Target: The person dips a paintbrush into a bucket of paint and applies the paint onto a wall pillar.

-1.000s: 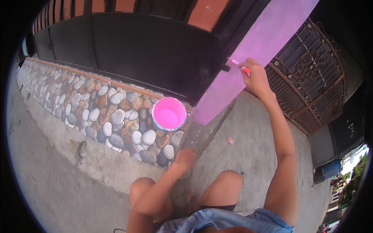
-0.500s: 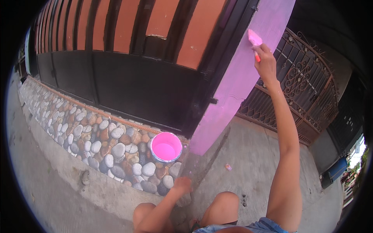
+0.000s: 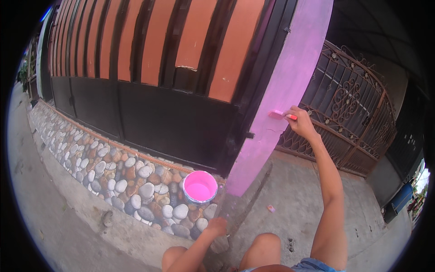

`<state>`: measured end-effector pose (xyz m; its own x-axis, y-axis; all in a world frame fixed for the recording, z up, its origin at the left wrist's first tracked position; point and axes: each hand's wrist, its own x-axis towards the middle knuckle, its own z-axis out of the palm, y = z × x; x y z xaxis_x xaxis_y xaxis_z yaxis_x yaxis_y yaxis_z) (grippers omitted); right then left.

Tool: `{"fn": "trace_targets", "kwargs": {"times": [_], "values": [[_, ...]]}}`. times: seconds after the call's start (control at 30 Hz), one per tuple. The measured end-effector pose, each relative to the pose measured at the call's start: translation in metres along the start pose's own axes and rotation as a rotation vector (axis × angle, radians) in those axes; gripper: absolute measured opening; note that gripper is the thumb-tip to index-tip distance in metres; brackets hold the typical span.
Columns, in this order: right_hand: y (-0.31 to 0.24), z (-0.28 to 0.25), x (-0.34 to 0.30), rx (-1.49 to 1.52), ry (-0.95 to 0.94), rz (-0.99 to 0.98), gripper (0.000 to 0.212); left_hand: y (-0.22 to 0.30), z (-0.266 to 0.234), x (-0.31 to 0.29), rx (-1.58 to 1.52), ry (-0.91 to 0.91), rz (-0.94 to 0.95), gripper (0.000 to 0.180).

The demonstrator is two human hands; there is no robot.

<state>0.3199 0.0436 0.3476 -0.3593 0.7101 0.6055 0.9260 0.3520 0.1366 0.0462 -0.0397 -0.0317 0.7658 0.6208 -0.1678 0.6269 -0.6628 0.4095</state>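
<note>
Paintbrush is touching pink pillar | bucket is standing on pebble ledge, containing pink paint | right hand is grasping the paintbrush | left hand: grip I cannot tell

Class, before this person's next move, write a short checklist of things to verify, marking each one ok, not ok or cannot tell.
1. Paintbrush gripped by its handle in the right hand: ok.
2. Brush head at the pillar: ok, it appears to touch the pink-purple face.
3. Bucket upright: ok, it stands on the pebbled ledge.
4. Paint left in the bucket: ok, pink paint shows inside.
5. Concrete free of loose items: not ok, a small pinkish object lies there.
6. Left hand empty: cannot tell, it is blurred.
</note>
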Motion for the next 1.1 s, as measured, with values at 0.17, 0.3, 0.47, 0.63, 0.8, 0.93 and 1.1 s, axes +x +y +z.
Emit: {"fn": "trace_targets", "kwargs": {"times": [0.17,0.3,0.47,0.63,0.8,0.93,1.1], "values": [[-0.065,-0.02,-0.011,0.039,0.572,0.087,0.012,-0.001,-0.02,-0.019,-0.188,0.148,0.036,0.028],[-0.107,0.043,-0.037,0.367,0.361,0.093,0.009,-0.012,-0.038,-0.016,-0.181,0.276,-0.137,0.022],[-0.166,0.174,-0.07,0.675,-0.168,0.101,0.012,-0.022,-0.059,-0.02,-0.086,0.261,-0.185,0.019],[-0.19,0.266,-0.101,0.719,-0.322,0.178,0.014,-0.034,-0.046,-0.036,-0.072,0.153,-0.273,0.02],[-0.184,0.327,-0.119,0.759,-0.304,0.247,0.017,-0.058,-0.043,-0.043,-0.128,0.203,-0.343,0.029],[-0.182,0.366,-0.119,0.674,-0.38,0.17,0.019,-0.072,-0.038,-0.036,-0.143,0.24,-0.389,0.03],[-0.194,0.397,-0.11,0.493,-0.388,0.121,0.021,-0.087,-0.031,-0.019,-0.163,0.268,-0.471,0.039]]}}
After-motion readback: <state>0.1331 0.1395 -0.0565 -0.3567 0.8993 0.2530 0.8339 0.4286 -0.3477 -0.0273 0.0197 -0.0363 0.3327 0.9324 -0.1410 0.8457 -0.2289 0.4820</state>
